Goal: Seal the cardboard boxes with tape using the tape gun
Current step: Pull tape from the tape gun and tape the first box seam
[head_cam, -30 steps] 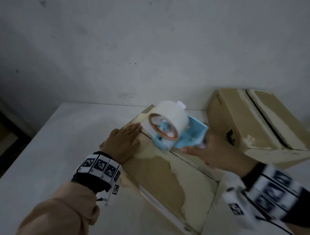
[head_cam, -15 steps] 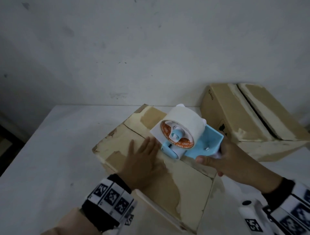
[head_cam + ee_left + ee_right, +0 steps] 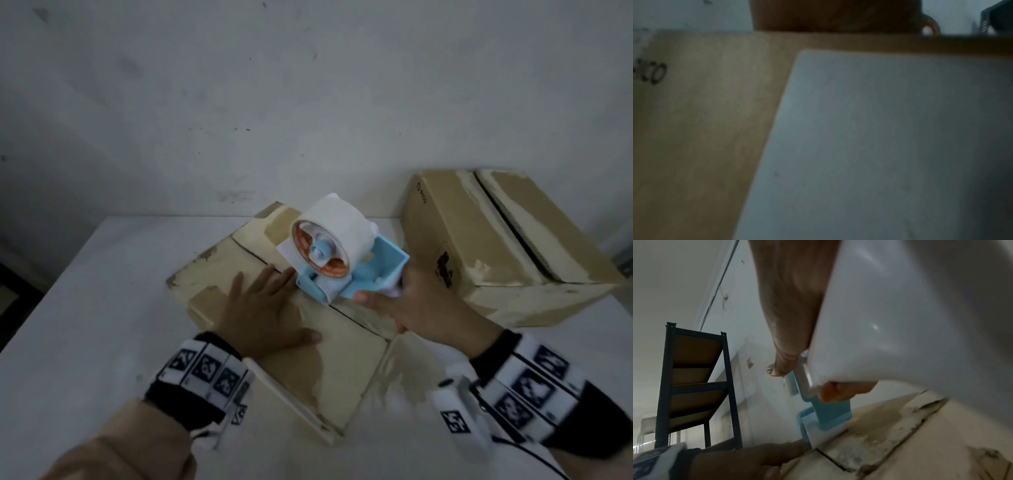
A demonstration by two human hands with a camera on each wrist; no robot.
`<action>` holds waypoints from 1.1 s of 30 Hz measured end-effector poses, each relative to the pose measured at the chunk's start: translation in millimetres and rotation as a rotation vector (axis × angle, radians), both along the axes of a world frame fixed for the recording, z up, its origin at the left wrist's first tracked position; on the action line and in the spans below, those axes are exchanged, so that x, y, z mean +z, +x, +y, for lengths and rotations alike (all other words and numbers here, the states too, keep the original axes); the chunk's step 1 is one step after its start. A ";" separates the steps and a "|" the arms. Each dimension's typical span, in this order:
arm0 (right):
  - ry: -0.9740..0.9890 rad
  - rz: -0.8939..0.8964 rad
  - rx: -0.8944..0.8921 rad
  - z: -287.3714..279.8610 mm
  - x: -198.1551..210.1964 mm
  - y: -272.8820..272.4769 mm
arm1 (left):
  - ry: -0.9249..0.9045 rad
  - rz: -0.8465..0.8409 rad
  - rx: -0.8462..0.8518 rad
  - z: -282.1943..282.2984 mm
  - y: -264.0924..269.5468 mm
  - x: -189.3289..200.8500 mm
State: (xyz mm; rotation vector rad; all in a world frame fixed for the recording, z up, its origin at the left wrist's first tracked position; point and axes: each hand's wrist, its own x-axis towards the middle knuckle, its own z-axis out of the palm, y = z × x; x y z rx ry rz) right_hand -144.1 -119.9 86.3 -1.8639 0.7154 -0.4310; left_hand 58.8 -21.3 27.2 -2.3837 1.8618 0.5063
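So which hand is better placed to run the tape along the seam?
Right. The right hand already grips the tape gun at the near box's seam; the left hand lies flat, pressing the flap.

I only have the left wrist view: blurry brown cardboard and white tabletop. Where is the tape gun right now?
Observer: The blue plastic tape gun with its white tape roll sits on the flat brown cardboard box, over the centre seam between its flaps.
Operator: Who holds it?
Observer: The right hand grips its handle from the near right side.
Operator: And my left hand?
Observer: The left hand lies flat, fingers straight, on the left flap just beside the gun's front.
Operator: Any other box to do?
Observer: A second, taller brown cardboard box stands further right, with a dark open gap along its top seam.
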 end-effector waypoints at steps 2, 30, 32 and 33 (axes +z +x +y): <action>-0.030 0.019 -0.028 -8.7 -8.3 13.6 | 0.009 0.005 0.018 -4.6 14.5 2.6; 0.053 -0.042 -0.055 20.1 -5.1 -64.4 | -0.018 -0.012 0.074 -4.9 -21.3 0.6; 0.054 -0.058 -0.061 21.7 -4.9 -61.2 | -0.035 -0.002 0.073 -3.5 -24.7 1.2; 0.061 -0.068 -0.069 22.5 -5.0 -61.0 | -0.034 0.011 0.065 -1.1 -29.3 1.3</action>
